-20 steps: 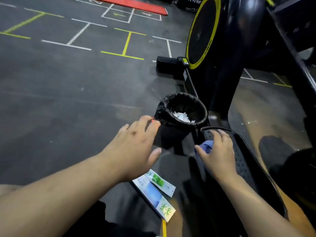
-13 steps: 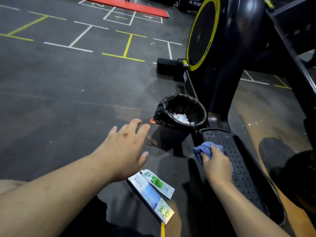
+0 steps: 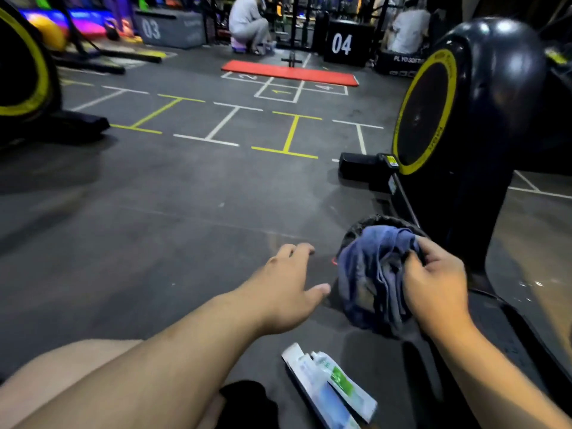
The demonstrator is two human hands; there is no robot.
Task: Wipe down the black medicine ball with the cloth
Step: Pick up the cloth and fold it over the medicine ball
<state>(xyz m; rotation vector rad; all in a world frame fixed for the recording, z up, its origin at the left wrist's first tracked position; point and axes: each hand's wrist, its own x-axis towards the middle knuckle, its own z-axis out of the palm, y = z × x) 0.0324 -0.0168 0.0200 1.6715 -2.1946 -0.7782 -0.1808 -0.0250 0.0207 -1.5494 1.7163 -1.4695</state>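
Cloth [image 3: 376,274] bunched, blue, at 4 o'clock, in front of black-lined bin [image 3: 356,227] | right hand [image 3: 433,283] fingers pinching cloth | left hand [image 3: 288,289] fingers spread, empty, above floor [image 3: 154,212] | medicine ball: cannot tell where

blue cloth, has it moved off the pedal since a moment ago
Yes. The blue cloth has been lifted off the pedal by the right hand and now hangs in front of the bin.

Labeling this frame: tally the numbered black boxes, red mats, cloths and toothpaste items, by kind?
Numbered boxes: 2, the 03 box and 04 box
Red mat: 1
Blue cloth: 1, gripped in the right hand
Toothpaste items: 2, tube and carton
Total: 6
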